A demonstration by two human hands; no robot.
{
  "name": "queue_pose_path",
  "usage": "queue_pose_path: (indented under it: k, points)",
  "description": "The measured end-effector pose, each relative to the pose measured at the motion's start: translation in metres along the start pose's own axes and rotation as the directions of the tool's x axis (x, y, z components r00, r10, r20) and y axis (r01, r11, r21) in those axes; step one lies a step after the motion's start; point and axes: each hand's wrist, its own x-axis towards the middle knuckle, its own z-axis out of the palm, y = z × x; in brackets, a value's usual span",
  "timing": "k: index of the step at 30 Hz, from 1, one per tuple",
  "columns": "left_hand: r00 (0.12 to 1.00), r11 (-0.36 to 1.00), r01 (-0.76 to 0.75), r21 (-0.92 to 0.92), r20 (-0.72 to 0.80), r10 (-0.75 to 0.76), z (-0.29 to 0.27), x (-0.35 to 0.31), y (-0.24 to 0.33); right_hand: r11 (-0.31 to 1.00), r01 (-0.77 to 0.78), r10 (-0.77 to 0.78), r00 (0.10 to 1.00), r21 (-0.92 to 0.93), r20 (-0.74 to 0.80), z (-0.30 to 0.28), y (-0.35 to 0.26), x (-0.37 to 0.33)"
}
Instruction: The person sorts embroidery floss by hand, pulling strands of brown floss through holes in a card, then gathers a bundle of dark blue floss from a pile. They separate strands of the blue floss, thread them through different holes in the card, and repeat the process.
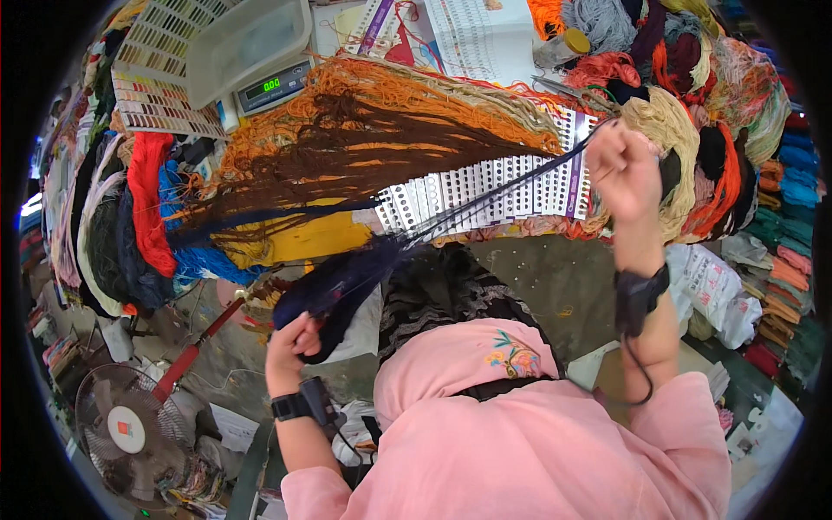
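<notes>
A hank of dark navy thread (347,279) stretches between my two hands, in front of the table edge and over my lap. My left hand (295,341), low on the left, is closed round its thick loose end. Up at the right, my right hand (622,160) is raised with bent fingers pinching the thin gathered strands. Those strands run slantwise across a white card with rows of holes (520,192). Beyond them, long brown threads (347,143) fan out over a heap of orange yarn (381,78), with one navy bunch lying along their near edge.
At the back left a digital scale (276,85) carries a translucent plastic tray (247,56), beside a thread colour chart (160,108). Red skeins (150,199) hang at the left edge, beige ones (663,147) at the right. Scissors (553,84) lie behind. A fan (128,429) stands lower left.
</notes>
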Motion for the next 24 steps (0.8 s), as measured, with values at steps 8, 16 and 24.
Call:
queue_pose_path:
  k: [8,16,24]
  points:
    - [0.948,0.917,-0.288,-0.277,-0.22,0.232,-0.123,-0.052,-0.008,0.933,0.201,-0.298,0.898,-0.299,-0.325,-0.044,-0.17,0.018]
    - [0.803,0.482,-0.592,-0.646,-0.525,0.284,-0.26,-0.109,-0.026,0.444,0.416,-0.799,0.584,-0.794,-0.142,-0.009,-0.314,-0.026]
    - [0.896,0.699,-0.444,-0.561,-0.267,0.355,-0.155,-0.04,-0.013,0.252,0.035,-0.489,0.867,-0.967,-0.096,0.091,-0.173,-0.008]
